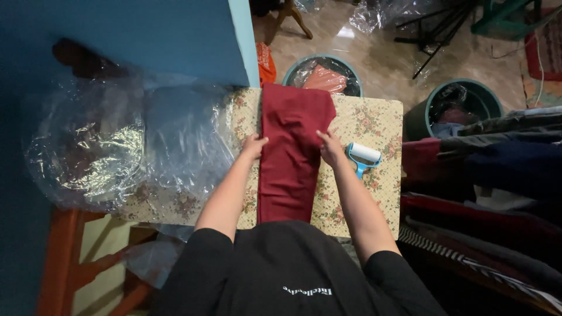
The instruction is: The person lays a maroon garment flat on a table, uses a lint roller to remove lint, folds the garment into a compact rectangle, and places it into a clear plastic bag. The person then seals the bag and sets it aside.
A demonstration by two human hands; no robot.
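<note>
A dark red folded cloth (291,153) lies lengthwise on a small table with a floral cover (374,117). My left hand (254,146) grips the cloth's left edge about midway along it. At the right edge, my right hand (330,147) pinches the cloth at the same height. Just right of my right hand, a lint roller (362,156) with a blue handle and white roll rests on the table.
A large heap of clear plastic bags (126,146) covers the table's left side. Two round green bins (462,99) stand on the floor beyond the table. Stacked folded garments (492,169) sit at the right. An orange wooden frame (70,257) is at lower left.
</note>
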